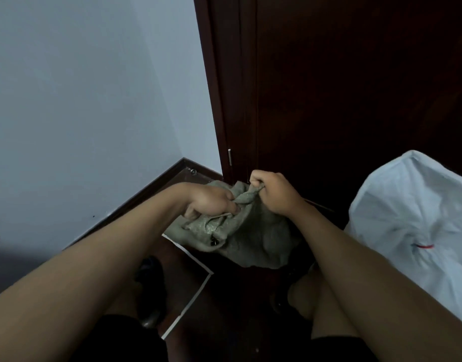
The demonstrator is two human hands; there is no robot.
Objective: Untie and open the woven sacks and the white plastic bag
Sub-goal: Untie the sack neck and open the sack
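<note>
Just one woven sack [253, 239], two hands [240, 199]

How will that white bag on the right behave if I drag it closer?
The white bag looks thin and creased, so probably floppy and slippery. It bulges full below its red tie, so likely heavy; it may sag rather than slide.

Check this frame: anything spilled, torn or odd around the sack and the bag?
Nothing stands out. Both hands, left hand and right hand, grip the bunched neck of the woven sack; no spill or tear shows. The white bag beside it is tied shut with a red tie.
</note>
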